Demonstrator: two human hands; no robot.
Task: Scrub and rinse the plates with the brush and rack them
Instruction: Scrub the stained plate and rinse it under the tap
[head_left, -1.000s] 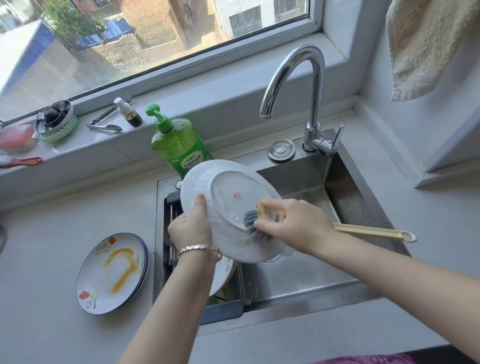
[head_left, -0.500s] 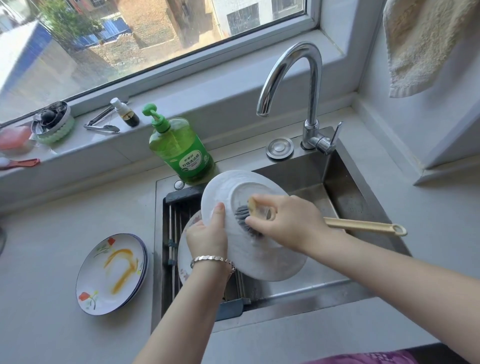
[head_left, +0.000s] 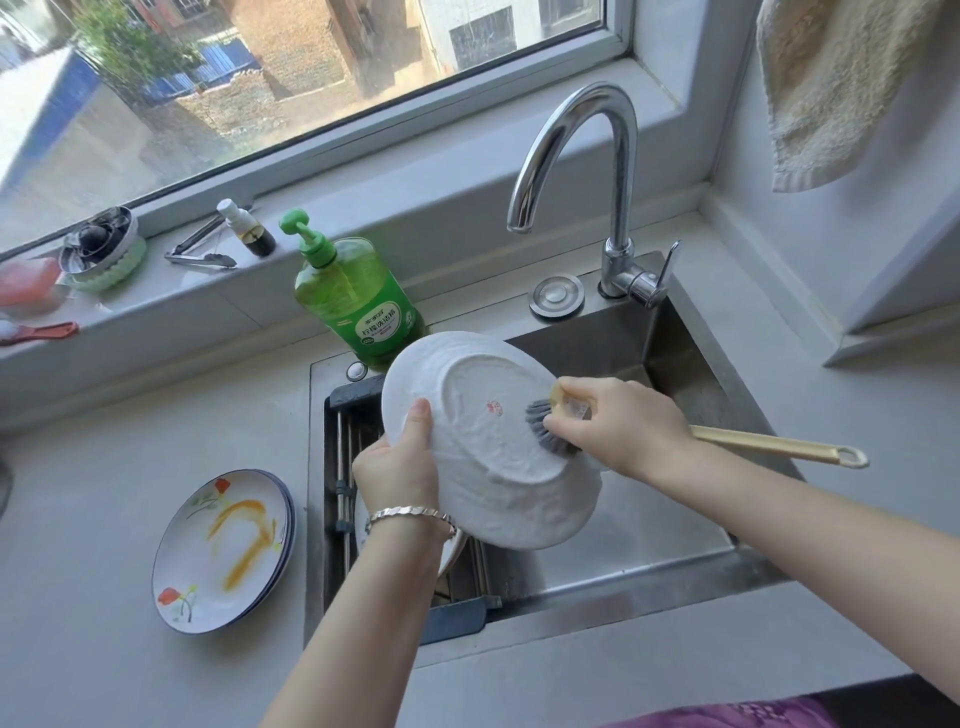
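A white plate (head_left: 483, 467) is held tilted over the sink, its soapy underside with a small red mark facing me. My left hand (head_left: 397, 467) grips its left rim, thumb on the underside. My right hand (head_left: 618, 423) holds a wooden-handled brush (head_left: 774, 447) near its head, and the grey bristles (head_left: 545, 423) press on the plate's right side. Below the held plate, another plate (head_left: 451, 553) lies on the rack (head_left: 343, 467) in the sink's left part, mostly hidden. A stack of dirty flowered plates (head_left: 223, 551) with orange smears sits on the counter to the left.
A green dish soap bottle (head_left: 358, 301) stands behind the sink, just beyond the held plate. The chrome faucet (head_left: 613, 171) arches over the steel sink (head_left: 649, 514). Tongs, a small bottle and a strainer lie on the windowsill. A towel (head_left: 841, 88) hangs at the upper right.
The plate has shifted right and tilted flatter over the sink. The brush moved from the plate's middle toward its right side as my right hand scrubs.
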